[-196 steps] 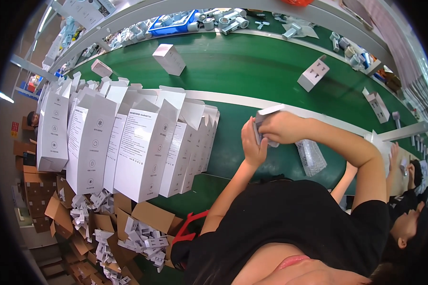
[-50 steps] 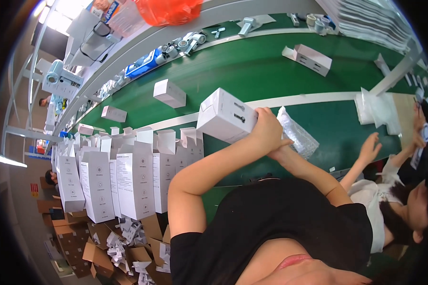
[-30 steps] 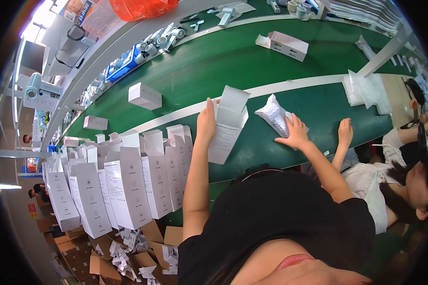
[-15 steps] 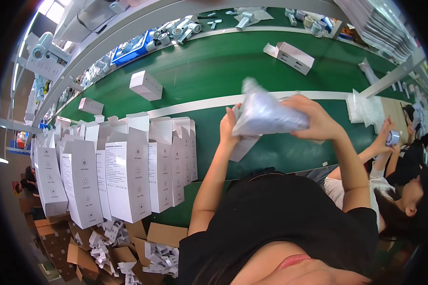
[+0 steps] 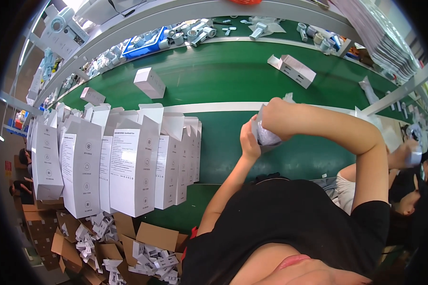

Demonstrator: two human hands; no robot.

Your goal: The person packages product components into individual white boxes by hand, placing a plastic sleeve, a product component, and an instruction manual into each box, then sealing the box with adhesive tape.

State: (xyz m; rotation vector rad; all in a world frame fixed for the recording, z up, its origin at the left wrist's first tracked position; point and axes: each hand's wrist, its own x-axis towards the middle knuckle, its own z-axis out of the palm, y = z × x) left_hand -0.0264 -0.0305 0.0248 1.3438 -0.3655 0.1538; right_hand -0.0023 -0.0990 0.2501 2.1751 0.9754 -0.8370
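From my remote seat, I see the left hand (image 5: 250, 140) gripping a smooth white cardboard box (image 5: 259, 117) over the green desk (image 5: 223, 147). The right hand (image 5: 275, 118) closes on a shiny, crinkled bubble-wrap pouch (image 5: 268, 137) against that box; its fingertips are hidden, and I can't tell how deep the pouch sits. Tall, open-flapped cartons (image 5: 123, 171) stand left, the rear ones overlapped.

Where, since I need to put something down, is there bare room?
Bare green bench lies between the open white cartons and the left hand, and below the right forearm; green belt, left of the open-flapped box. Crowded: the bench's left end, packed with cartons.
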